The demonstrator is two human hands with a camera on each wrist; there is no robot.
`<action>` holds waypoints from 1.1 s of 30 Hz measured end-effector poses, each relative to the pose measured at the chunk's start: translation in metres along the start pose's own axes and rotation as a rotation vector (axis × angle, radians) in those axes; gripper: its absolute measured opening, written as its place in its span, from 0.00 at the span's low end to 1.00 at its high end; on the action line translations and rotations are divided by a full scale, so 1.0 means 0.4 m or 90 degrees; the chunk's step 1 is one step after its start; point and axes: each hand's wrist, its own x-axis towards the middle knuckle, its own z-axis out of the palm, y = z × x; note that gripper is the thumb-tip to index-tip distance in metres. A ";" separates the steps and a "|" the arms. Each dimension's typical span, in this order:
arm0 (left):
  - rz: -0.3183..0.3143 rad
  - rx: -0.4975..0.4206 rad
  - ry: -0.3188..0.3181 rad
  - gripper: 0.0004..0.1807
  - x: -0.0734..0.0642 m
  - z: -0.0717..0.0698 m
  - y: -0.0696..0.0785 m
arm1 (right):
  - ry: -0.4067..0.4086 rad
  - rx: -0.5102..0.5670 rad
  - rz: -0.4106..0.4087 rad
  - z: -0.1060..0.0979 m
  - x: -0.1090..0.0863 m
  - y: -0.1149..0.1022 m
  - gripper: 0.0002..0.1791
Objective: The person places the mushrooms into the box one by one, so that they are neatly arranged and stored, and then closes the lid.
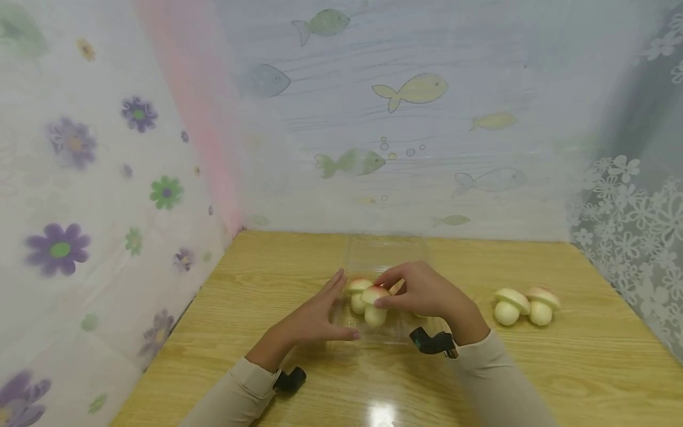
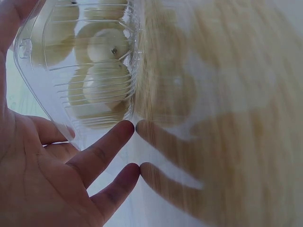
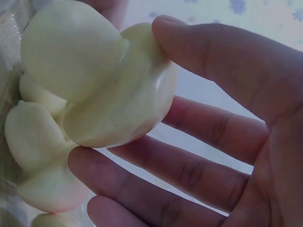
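One mushroom [image 1: 374, 311] was in the grip of the right hand [image 1: 424, 290], over the box [image 1: 395, 342] near the middle of the head frame. Its thumb lay against one side of the cap and its fingers against the other, parted only about as far as the cap was wide.

What counted most, it seemed, was the lie of the long axis: in the head frame the cap was uppermost and the stem pointed toward the bottom, while the fingers reached the cap from the right and left the stem free. In the right wrist frame that same stem pointed to the upper left, away from the palm. Whether it touched the box floor could not be told.

Just beside it, on its left in the head frame, was a boxed mushroom [image 1: 357, 293]; the left wrist frame showed several stems through the clear wall. The left hand [image 1: 315, 317] was spread at the box's left side, thumb apart from the fingers, grasping nothing, two fingertips seemingly on the bench [image 1: 256, 284]. The lid [image 1: 386, 255] lay folded back above. At the right of the head frame sat a loose pair [image 1: 541, 311], nearer the right hand.
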 end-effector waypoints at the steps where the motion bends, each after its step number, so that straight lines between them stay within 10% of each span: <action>1: 0.001 0.000 -0.001 0.70 0.000 0.000 -0.001 | -0.003 0.003 -0.003 0.004 0.002 -0.001 0.22; 33: 0.017 0.018 0.003 0.70 -0.002 -0.003 0.001 | -0.013 -0.049 -0.076 0.093 0.044 -0.027 0.17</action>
